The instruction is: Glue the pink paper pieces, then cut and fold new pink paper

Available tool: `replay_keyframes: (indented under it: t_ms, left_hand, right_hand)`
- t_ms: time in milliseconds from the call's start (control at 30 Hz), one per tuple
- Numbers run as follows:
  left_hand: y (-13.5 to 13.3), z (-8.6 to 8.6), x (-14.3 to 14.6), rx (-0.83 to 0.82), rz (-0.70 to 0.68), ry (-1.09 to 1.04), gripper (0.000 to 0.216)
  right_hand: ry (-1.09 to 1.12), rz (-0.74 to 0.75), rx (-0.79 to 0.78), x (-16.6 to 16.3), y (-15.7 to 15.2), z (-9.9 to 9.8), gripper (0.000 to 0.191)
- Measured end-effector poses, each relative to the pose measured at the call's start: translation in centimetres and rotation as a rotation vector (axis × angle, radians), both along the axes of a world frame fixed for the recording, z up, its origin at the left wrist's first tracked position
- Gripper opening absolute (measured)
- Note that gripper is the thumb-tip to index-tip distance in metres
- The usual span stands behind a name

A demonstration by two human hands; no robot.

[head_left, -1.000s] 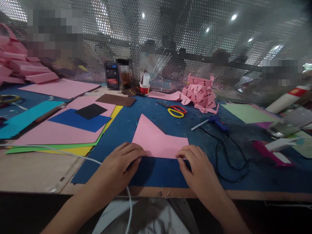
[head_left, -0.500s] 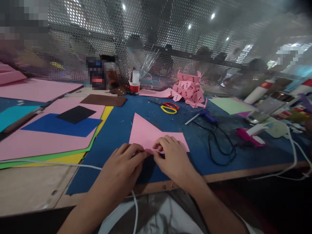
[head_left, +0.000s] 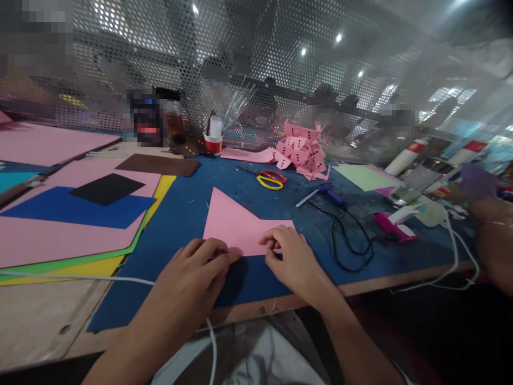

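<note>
A folded pink paper (head_left: pixel 236 224) lies on the blue mat (head_left: pixel 188 208) in front of me. My left hand (head_left: pixel 192 275) rests flat on the mat with its fingertips pressing the paper's near left edge. My right hand (head_left: pixel 290 256) has its fingers curled, pinching the paper's near edge towards the right corner.
Stacked coloured sheets (head_left: pixel 80 214) lie at the left. Scissors (head_left: pixel 268 179), a pile of pink cut pieces (head_left: pixel 302 152), a glue gun (head_left: pixel 326 192) with a black cord and a red-and-white cup (head_left: pixel 214 140) sit further back. Another person's arm (head_left: pixel 492 235) shows at the right. A perforated screen (head_left: pixel 280 64) stands behind.
My right hand slid left along the paper's near edge towards my left hand, then a little back to the right. The view swung to the right.
</note>
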State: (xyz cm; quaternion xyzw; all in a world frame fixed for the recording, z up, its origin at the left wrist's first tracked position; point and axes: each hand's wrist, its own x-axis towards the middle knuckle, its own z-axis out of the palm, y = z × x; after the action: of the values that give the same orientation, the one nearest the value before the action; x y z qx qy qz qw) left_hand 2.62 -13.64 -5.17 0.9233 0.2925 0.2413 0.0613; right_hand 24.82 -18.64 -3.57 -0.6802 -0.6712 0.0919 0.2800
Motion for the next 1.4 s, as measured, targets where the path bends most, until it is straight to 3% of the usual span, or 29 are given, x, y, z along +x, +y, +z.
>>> replay_keyframes:
  t_ms: [900, 1100, 1200, 1300, 1400]
  left_hand:
    - [0.4, -0.5, -0.3, -0.019, -0.001, -0.015, 0.032]
    - [0.6, -0.2, 0.0, -0.040, 0.007, 0.005, 0.032]
    - [0.4, 0.6, 0.8, -0.054, 0.046, 0.016, 0.024]
    - [0.0, 1.5, 2.3, -0.067, 0.137, 0.043, 0.017]
    - [-0.4, 2.0, 3.8, -0.048, 0.253, 0.091, 0.011]
  right_hand:
    - [0.050, -0.078, 0.018, 6.5, -2.6, 0.0, 0.027]
    - [0.085, -0.165, 0.152, 6.1, -2.7, -0.5, 0.029]
    - [0.117, -0.061, 0.258, 5.9, -2.8, -0.6, 0.028]
    - [0.099, 0.098, 0.212, 5.7, -2.9, -0.6, 0.028]
    - [0.075, 0.139, 0.144, 5.6, -3.0, -0.6, 0.028]
